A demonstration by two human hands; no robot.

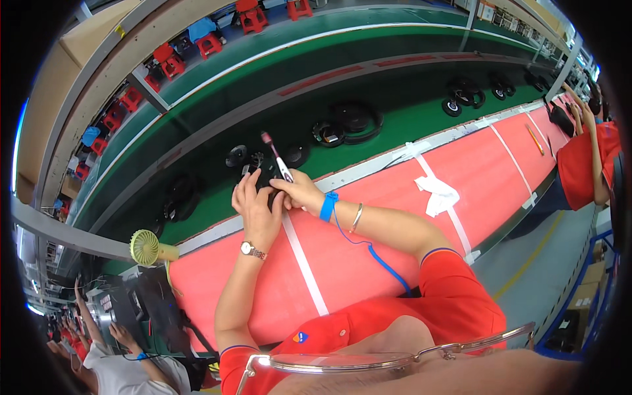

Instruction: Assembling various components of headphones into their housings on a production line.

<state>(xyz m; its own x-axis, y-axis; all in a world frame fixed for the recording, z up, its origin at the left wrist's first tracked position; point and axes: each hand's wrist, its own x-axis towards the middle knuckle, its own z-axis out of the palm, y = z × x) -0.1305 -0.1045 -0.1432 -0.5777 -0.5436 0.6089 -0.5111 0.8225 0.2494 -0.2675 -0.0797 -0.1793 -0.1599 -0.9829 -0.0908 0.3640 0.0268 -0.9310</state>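
Observation:
My right hand [303, 191] is closed round a toothbrush [282, 166]; its white handle with dark patches rises from my fingers to a dark neck and a pinkish-red head. My left hand [258, 209] is bent over a small black part [272, 196] just beside my right hand, its thumb and fingers against it. My hands hide most of that part. Just beyond my fingers, on the green conveyor belt [408, 125], lie a round black piece [236, 156] and a black ear-cup-like piece [297, 155].
More black headphone-like sets [355, 118] are spaced along the belt. A white cloth [437, 195] lies on the pink mat [368, 263]. A yellow-green fan [146, 247] stands at the left. A blue coiled cord [385, 264] runs from my right wrist. Another person [596, 158] works at the right.

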